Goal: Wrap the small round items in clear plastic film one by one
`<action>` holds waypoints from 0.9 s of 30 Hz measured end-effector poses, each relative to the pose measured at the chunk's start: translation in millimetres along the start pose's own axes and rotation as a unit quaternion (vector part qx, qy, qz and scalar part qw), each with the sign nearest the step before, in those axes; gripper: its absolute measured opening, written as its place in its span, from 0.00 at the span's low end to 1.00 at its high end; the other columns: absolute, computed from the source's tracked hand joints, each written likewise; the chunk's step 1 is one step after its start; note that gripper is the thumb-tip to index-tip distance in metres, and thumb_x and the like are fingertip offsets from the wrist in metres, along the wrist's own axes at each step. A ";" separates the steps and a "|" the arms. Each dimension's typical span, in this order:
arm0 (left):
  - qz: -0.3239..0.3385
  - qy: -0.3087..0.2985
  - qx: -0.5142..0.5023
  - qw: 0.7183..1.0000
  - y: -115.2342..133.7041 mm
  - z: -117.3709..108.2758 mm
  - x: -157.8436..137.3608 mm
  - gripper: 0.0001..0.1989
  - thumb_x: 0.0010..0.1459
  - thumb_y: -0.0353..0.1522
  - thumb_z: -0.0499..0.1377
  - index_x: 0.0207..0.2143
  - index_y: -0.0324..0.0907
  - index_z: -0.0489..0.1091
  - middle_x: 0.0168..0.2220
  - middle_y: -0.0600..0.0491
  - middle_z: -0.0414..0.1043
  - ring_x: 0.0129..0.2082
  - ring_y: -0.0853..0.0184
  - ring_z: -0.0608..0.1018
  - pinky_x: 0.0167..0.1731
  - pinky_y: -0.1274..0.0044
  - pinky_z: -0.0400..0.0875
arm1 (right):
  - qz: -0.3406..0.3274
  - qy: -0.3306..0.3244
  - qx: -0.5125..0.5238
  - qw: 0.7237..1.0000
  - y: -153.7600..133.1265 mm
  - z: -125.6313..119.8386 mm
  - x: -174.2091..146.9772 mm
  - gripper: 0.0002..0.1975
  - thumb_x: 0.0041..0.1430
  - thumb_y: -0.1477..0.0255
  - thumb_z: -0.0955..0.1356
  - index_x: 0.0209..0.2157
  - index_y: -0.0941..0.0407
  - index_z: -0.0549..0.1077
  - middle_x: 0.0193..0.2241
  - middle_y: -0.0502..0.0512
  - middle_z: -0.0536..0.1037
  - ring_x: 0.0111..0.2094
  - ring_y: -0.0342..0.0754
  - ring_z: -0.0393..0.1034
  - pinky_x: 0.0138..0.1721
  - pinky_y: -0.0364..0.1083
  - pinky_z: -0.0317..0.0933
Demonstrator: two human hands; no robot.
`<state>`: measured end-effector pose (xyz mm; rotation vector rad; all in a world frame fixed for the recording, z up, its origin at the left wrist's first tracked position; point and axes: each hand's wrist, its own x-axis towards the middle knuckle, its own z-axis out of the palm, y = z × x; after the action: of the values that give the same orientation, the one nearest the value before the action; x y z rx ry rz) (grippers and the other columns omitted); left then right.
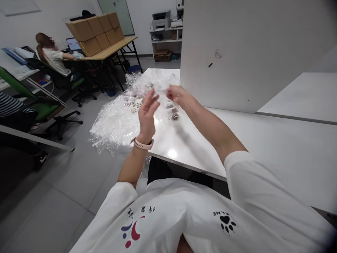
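A large white panel point(250, 52) stands upright at the far side of the white glossy table point(237, 147). Another white table top point(302, 95) lies to the right, behind it. On the left part of the room there is a wooden desk point(116, 49) carrying a stack of brown cardboard boxes point(96, 33), and a seated person in a white shirt point(54, 58) works at it. A green office chair point(39, 105) stands on the grey floor nearer to the camera.

A wide crumpled sheet of clear plastic wrap point(116, 119) covers the left end of the table and hangs over its edge. Several small round metallic items point(173, 114) lie on the table, on the wrap and beside it, just under the hands.

The left hand point(146, 116), with a pale pink watch band point(140, 144) on the wrist, is raised above the table with its fingers stretched and apart; its fingertips touch a small piece of thin clear film point(161, 90). The right hand point(176, 95) pinches the other end of this film, fingers closed together on it. The film is held in the air between both hands, above the round items.
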<state>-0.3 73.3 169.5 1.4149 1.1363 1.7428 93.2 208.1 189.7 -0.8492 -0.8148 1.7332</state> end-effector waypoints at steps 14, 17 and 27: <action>-0.256 -0.401 -0.132 0.870 -28.8 41.9 -160.9 0.24 0.60 0.39 0.63 0.59 0.51 0.69 0.64 0.47 0.63 0.57 0.55 0.74 0.50 0.65 0.75 | 0.018 0.129 -0.295 0.947 29.2 -201.0 -137.1 0.38 0.49 0.60 0.74 0.60 0.55 0.64 0.21 0.43 0.62 0.19 0.37 0.52 0.19 0.39 0.46; -0.296 -0.594 -0.112 0.739 -23.0 52.8 -163.8 0.20 0.62 0.39 0.61 0.55 0.48 0.73 0.56 0.47 0.72 0.53 0.58 0.77 0.49 0.68 0.75 | 0.079 0.091 -0.465 0.877 34.0 -276.0 -173.2 0.37 0.51 0.54 0.72 0.59 0.55 0.67 0.27 0.51 0.71 0.26 0.43 0.64 0.27 0.43 0.58; 0.047 -0.364 0.378 0.850 -60.0 72.4 -109.1 0.08 0.63 0.26 0.54 0.36 0.40 0.74 0.44 0.45 0.76 0.46 0.59 0.73 0.45 0.67 0.71 | -0.188 0.070 -0.728 0.656 48.0 -280.0 -227.6 0.22 0.67 0.58 0.60 0.54 0.52 0.73 0.52 0.62 0.74 0.54 0.59 0.66 0.53 0.59 0.62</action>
<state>92.6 22.5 71.8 2.3438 1.3452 0.6126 363.2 15.0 40.2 -1.5976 -2.1261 0.2919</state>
